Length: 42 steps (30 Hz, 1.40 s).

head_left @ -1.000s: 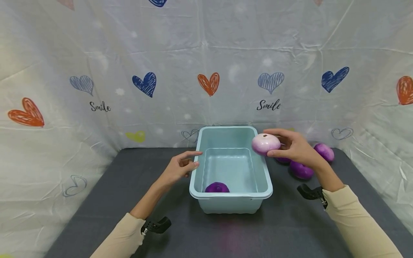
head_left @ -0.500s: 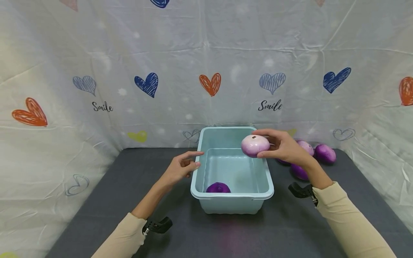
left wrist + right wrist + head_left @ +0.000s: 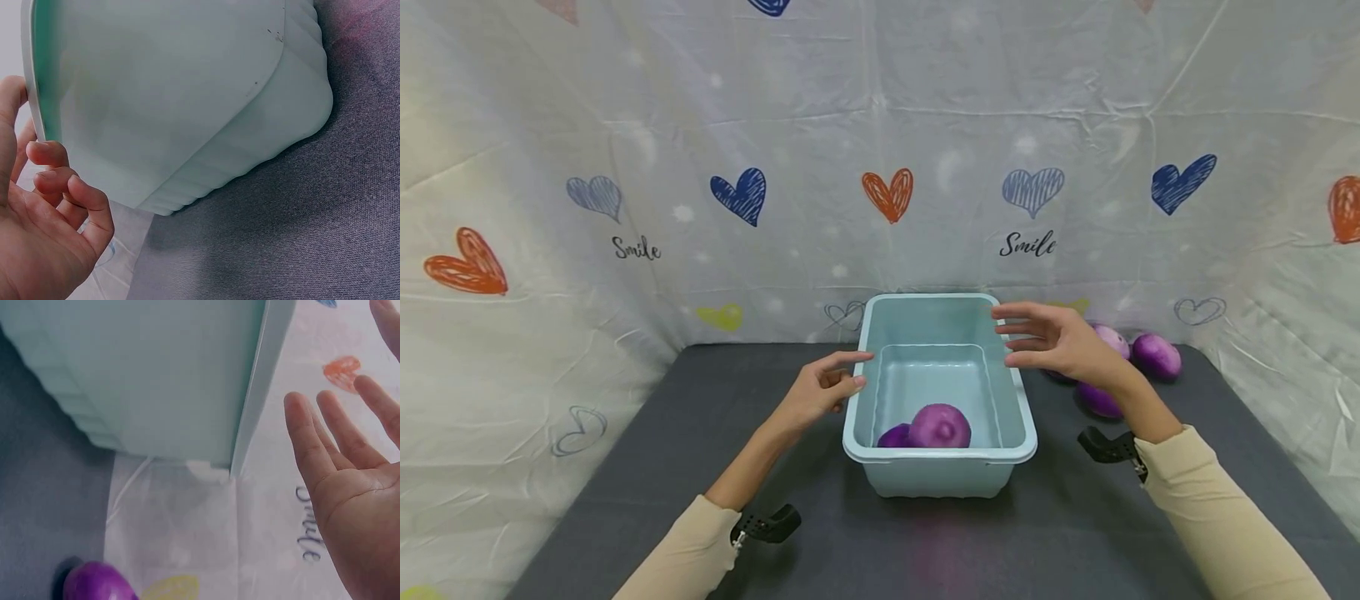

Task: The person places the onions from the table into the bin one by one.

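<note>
A lighter purple onion (image 3: 940, 426) lies in the near end of the pale blue plastic tub (image 3: 938, 456), beside a darker purple onion (image 3: 894, 436) that it partly hides. My right hand (image 3: 1060, 342) is held over the tub's right rim with nothing in it. Its fingers are spread and fairly straight in the right wrist view. At the left rim is my left hand (image 3: 820, 387), its index fingertip right at the edge and its other fingers loosely bent. The left wrist view shows those bent fingers (image 3: 94, 203) close to the tub's outer wall.
Several purple onions (image 3: 1156, 357) sit on the dark grey tabletop (image 3: 760, 379), right of the tub and partly behind the right forearm. A white curtain (image 3: 805, 100) printed with hearts hangs behind and around the table.
The right hand carried the lighter onion left over the tub and let it go; it now lies inside beside the darker one. The left hand has stayed at the rim.
</note>
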Available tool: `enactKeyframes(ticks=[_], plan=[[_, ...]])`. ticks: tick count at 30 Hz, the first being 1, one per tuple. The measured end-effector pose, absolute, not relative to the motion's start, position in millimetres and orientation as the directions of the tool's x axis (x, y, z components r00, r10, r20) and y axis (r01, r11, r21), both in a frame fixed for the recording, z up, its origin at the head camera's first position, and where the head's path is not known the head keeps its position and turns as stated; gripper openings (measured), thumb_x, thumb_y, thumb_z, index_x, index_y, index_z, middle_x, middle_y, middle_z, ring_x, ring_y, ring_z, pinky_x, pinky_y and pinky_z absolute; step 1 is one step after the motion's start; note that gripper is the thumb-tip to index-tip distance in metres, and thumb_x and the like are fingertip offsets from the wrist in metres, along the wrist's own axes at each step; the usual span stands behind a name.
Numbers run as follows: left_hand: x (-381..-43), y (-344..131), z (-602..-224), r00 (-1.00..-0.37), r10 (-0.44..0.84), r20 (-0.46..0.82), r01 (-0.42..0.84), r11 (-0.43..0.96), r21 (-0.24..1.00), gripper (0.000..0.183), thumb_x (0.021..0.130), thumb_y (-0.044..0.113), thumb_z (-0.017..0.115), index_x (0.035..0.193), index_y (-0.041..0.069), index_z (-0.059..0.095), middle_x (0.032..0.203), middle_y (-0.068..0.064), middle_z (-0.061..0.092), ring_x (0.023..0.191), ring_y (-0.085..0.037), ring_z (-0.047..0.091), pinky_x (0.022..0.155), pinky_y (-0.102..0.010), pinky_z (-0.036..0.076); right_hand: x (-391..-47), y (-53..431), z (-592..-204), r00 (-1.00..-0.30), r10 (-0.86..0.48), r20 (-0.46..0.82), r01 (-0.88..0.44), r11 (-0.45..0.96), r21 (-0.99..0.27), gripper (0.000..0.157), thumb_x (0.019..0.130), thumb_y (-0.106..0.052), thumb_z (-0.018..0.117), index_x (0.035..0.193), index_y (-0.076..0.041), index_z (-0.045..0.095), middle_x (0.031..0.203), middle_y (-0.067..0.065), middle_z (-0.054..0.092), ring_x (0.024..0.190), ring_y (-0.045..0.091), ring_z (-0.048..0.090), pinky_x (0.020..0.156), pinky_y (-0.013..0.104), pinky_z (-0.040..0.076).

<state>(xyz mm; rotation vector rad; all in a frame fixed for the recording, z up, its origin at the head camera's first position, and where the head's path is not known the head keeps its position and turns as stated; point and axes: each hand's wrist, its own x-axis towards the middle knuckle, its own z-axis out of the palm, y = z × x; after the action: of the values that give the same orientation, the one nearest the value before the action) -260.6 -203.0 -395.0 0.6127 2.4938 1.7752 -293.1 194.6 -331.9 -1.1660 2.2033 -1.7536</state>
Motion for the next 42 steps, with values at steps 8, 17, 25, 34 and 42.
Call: enactKeyframes(ticks=[8, 17, 25, 34, 42], plan=[[-262.0, -204.8, -396.6, -0.923, 0.324, 0.208, 0.303, 0.277, 0.912, 0.042, 0.101, 0.021, 0.067, 0.142, 0.013, 0.061, 0.082, -0.030, 0.050, 0.064, -0.019, 0.045, 0.062, -0.033, 0.041, -288.7, 222.1, -335.2, -0.738, -0.581, 0.343, -0.497, 0.124, -0.859, 0.056, 0.094, 0.003, 0.072, 0.146, 0.003, 0.050, 0.146, 0.020, 0.049, 0.131, 0.043, 0.049, 0.096, 0.035, 0.049], [-261.0, -205.5, -395.0, -0.918, 0.332, 0.217, 0.310, 0.260, 0.914, 0.041, 0.102, 0.020, 0.066, 0.142, 0.012, 0.061, 0.079, -0.028, 0.048, 0.065, -0.018, 0.044, 0.062, -0.032, 0.040, -282.8, 259.6, -342.5, -0.780, -0.509, 0.364, -0.517, 0.197, -0.833, 0.053, 0.094, 0.004, 0.070, 0.144, 0.006, 0.051, 0.143, 0.009, 0.054, 0.126, 0.029, 0.057, 0.090, 0.032, 0.052], [-260.2, -203.8, -392.7, -0.923, 0.325, 0.207, 0.299, 0.263, 0.917, 0.042, 0.102, 0.023, 0.066, 0.142, 0.014, 0.061, 0.086, -0.034, 0.050, 0.067, -0.024, 0.045, 0.062, -0.033, 0.041, -271.6, 288.1, -351.2, -0.816, -0.463, 0.347, -0.500, 0.264, -0.825, 0.055, 0.095, 0.003, 0.070, 0.146, 0.001, 0.050, 0.142, 0.008, 0.056, 0.124, 0.021, 0.058, 0.089, 0.028, 0.052], [-262.3, -203.5, -395.2, -0.913, 0.345, 0.218, 0.312, 0.245, 0.918, 0.041, 0.102, 0.020, 0.065, 0.142, 0.011, 0.060, 0.081, -0.030, 0.047, 0.064, -0.017, 0.043, 0.062, -0.030, 0.040, -266.3, 326.4, -381.4, -0.839, -0.423, 0.342, -0.484, 0.295, -0.824, 0.051, 0.097, 0.004, 0.066, 0.146, 0.002, 0.050, 0.140, -0.007, 0.055, 0.124, 0.016, 0.059, 0.087, 0.024, 0.052], [-262.5, -203.0, -396.1, -0.914, 0.342, 0.221, 0.311, 0.238, 0.920, 0.041, 0.102, 0.020, 0.065, 0.142, 0.011, 0.060, 0.079, -0.028, 0.047, 0.064, -0.019, 0.043, 0.061, -0.030, 0.040, -263.4, 341.7, -408.5, -0.875, -0.365, 0.317, -0.450, 0.374, -0.811, 0.057, 0.095, 0.000, 0.071, 0.147, 0.001, 0.049, 0.146, 0.002, 0.050, 0.123, 0.007, 0.055, 0.087, 0.021, 0.050]])
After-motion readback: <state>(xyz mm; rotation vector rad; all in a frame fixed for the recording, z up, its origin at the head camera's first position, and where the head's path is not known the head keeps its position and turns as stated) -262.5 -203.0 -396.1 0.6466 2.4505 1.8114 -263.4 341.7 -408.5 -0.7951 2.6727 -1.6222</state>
